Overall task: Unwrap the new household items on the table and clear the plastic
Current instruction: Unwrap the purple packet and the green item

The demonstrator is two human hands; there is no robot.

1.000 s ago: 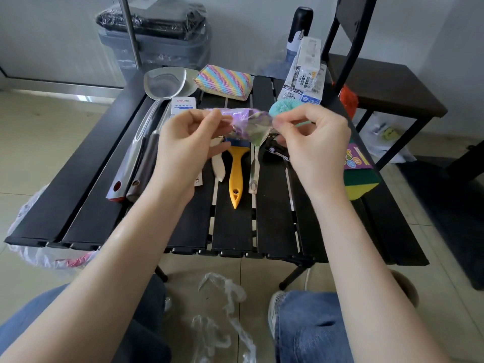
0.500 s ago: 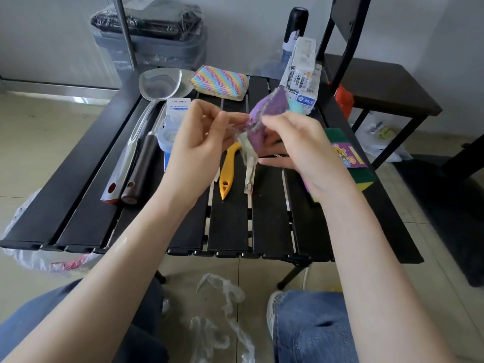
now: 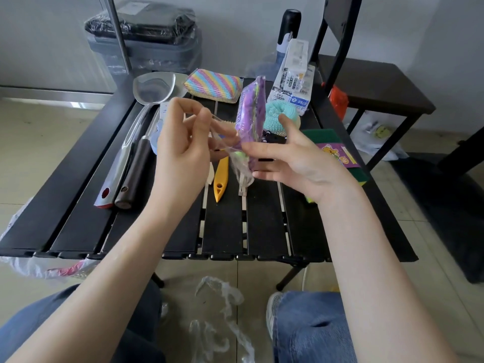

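Black slatted table [image 3: 264, 231] lies bare along its near edge. Above its middle, the left hand [image 3: 180, 150] pinches clear plastic wrap [image 3: 237, 166]; the right hand [image 3: 296, 158] grips the purple sponge [image 3: 250, 111]. Box [image 3: 293, 79] lettering is unreadable.

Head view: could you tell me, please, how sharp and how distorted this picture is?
Head view: soft even daylight; table edges bow from the wide lens; the purple packet is slightly blurred between the left hand and right hand; glare on the metal spatula.
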